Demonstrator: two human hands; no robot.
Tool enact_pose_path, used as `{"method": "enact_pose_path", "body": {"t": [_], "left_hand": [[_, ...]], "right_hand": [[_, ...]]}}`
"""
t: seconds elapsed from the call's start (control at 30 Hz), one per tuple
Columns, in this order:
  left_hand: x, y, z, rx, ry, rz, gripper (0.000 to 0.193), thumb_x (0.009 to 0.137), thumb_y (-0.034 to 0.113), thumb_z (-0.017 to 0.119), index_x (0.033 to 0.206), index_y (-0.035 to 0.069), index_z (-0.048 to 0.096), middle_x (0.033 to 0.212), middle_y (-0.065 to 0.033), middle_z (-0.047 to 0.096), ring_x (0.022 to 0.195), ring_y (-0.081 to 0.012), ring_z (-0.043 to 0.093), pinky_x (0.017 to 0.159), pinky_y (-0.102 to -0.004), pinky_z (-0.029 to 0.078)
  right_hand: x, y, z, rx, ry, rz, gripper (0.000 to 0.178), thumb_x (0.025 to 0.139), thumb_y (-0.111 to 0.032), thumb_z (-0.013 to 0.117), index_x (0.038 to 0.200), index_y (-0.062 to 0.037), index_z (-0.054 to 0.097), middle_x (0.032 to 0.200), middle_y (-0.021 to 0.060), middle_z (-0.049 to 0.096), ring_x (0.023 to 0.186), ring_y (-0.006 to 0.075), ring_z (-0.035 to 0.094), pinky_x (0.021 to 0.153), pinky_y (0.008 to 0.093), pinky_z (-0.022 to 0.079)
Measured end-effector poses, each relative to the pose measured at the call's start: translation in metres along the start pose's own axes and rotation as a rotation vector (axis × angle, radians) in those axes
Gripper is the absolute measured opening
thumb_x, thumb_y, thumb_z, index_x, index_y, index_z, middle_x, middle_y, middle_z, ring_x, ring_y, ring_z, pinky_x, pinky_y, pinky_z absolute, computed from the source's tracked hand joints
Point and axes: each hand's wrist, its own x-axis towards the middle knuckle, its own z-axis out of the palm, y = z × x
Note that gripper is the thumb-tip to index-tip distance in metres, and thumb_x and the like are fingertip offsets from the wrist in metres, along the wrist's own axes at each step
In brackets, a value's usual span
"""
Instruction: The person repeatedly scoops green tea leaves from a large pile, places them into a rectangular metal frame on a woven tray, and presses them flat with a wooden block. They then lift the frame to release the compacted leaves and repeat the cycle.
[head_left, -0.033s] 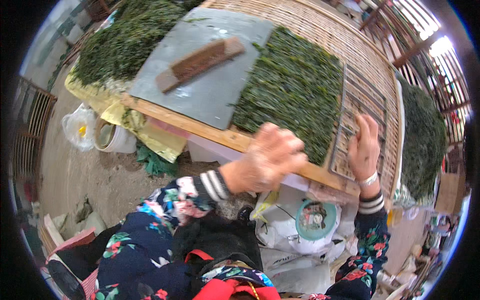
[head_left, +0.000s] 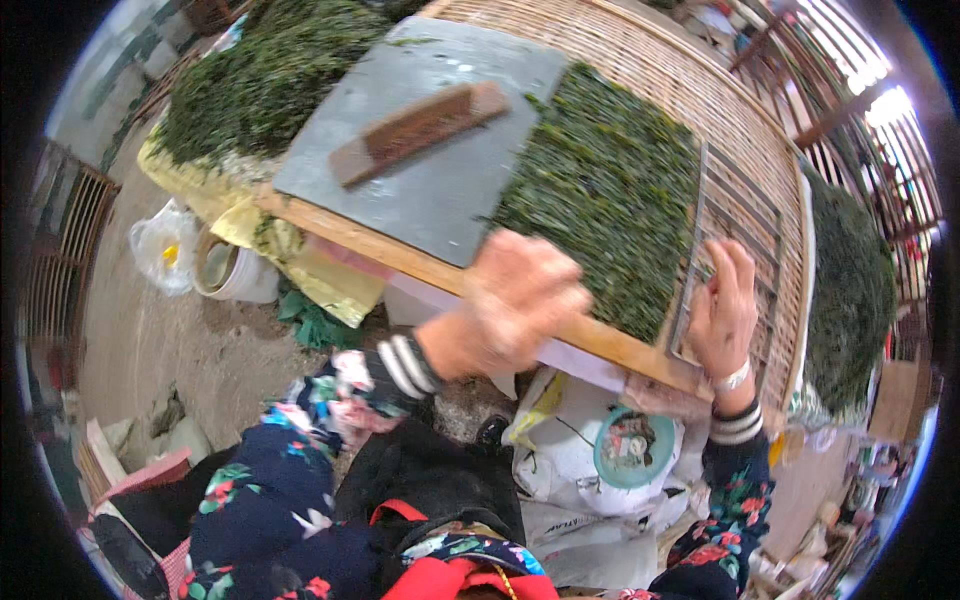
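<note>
Above the near wooden edge, my left hand (head_left: 515,300) hangs with fingers bent, smeared by motion. Nothing can be made out in it. My right hand (head_left: 722,310) is over the near part of a thin dark rectangular frame (head_left: 700,262), its fingers loosely bent and thumb apart; whether it touches the frame cannot be told. Between the hands and farther away lies a flat rectangular layer of dark green seaweed-like strands (head_left: 605,190). Left of it, a grey flat board (head_left: 450,205) carries a brown wooden block (head_left: 415,135), lying diagonally.
A woven slatted mat (head_left: 600,40) extends behind. Green heaps lie at far left (head_left: 270,85) and right (head_left: 850,290). A wooden rail (head_left: 350,240) runs along the near edge. Below are a turquoise bowl (head_left: 603,445), a white bucket (head_left: 250,278) and a plastic bag (head_left: 162,250).
My left hand has moved slightly left and toward me. My right hand stays by the dark frame. The table and what lies on it appear shifted a little rightward in the picture.
</note>
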Motion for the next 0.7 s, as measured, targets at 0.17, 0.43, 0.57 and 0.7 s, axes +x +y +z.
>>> {"method": "enact_pose_path", "body": {"t": [0.17, 0.43, 0.57, 0.7], "left_hand": [[-0.035, -0.12, -0.141, 0.665, -0.065, -0.46, 0.038, 0.08, 0.012, 0.074, 0.116, 0.004, 0.065, 0.117, -0.0167, 0.06, 0.11, -0.0363, 0.056, 0.095, -0.0454, 0.047], [-0.052, -0.197, -0.201, 0.581, -0.345, -0.928, 0.04, 0.083, 0.03, 0.071, 0.109, 0.0, 0.068, 0.098, -0.0225, 0.064, 0.093, -0.041, 0.063, 0.082, -0.0484, 0.052], [-0.047, -0.221, -0.203, 0.404, -0.283, -1.094, 0.039, 0.081, 0.037, 0.073, 0.094, 0.0, 0.071, 0.091, -0.0224, 0.07, 0.089, -0.0396, 0.069, 0.079, -0.0487, 0.054], [-0.042, -0.246, -0.212, -0.26, -0.16, -1.328, 0.034, 0.09, 0.031, 0.069, 0.083, -0.001, 0.073, 0.072, -0.0056, 0.069, 0.066, -0.0171, 0.063, 0.064, -0.0348, 0.05]], "right_hand": [[0.006, -0.119, 0.039, 0.883, -0.414, 0.335, 0.041, 0.087, 0.006, 0.057, 0.127, -0.0022, 0.061, 0.106, 0.0105, 0.067, 0.07, 0.0135, 0.058, 0.065, 0.0275, 0.051], [0.006, -0.202, 0.09, 1.522, -0.525, 1.167, 0.055, 0.094, -0.005, 0.057, 0.147, -0.0034, 0.041, 0.099, 0.0176, 0.07, 0.059, 0.0155, 0.061, 0.048, 0.0268, 0.048], [0.02, -0.214, 0.094, 1.631, -0.356, 1.372, 0.047, 0.093, -0.01, 0.061, 0.137, -0.0028, 0.046, 0.089, 0.0151, 0.067, 0.058, 0.0187, 0.061, 0.047, 0.03, 0.049], [0.028, -0.225, 0.087, 1.647, -0.199, 1.375, 0.032, 0.095, -0.015, 0.063, 0.122, -0.003, 0.053, 0.079, 0.008, 0.063, 0.053, 0.015, 0.054, 0.046, 0.0269, 0.043]]}}
